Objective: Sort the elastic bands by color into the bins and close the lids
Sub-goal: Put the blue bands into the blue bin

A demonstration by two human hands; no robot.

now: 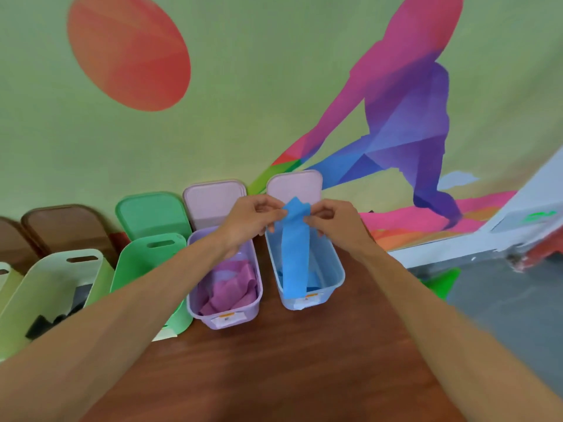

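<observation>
Blue band [295, 248] hangs into the right blue bin [331, 267], its top pinched by left grip [253, 221] and right grip [334, 221].

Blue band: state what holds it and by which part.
The left hand and right hand pinch the blue band at its top end, one on each side edge. The rest hangs down into the blue bin.

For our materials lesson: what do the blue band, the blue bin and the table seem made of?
Blue band: thin matte sheet, perhaps latex; it hangs limp and creases.
Blue bin: smooth moulded plastic, rounded rim.
Table: glossy wood or laminate; brown grain shows.
</observation>
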